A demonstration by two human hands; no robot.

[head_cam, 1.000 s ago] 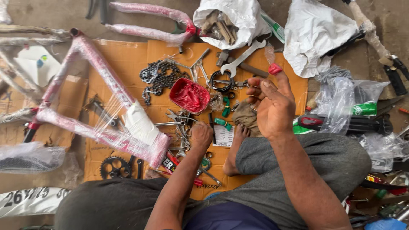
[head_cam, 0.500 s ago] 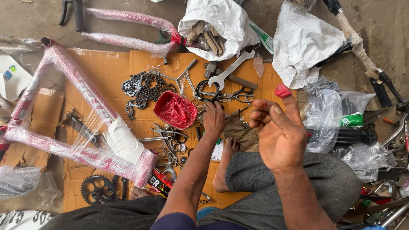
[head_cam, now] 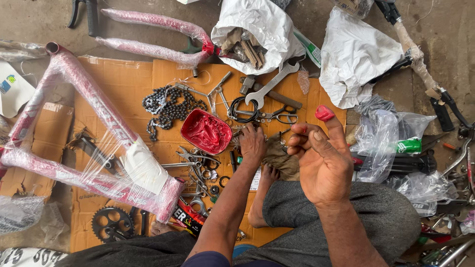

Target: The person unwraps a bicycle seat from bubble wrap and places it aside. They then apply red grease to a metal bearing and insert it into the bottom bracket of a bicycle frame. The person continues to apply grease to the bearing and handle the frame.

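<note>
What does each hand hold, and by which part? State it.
Right hand: nothing gripped; red grease coats its raised fingertip. Left hand: reaching down among small parts beside the grease tub; any hold cannot be told.

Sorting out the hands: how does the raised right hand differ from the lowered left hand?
The right hand is lifted, palm up, its fingertips coated in red grease; the left hand reaches down, palm down, beside the red grease tub among small parts, with no grease visible on it. Both are bare.

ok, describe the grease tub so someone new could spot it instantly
Start at the orange cardboard sheet on the floor and find the dark bicycle chain heaped near its middle. Just right of the chain, beside the left hand, sits the shallow tub. It is the only bright red, glossy container, filled with smeared red grease, among grey metal tools.
</note>
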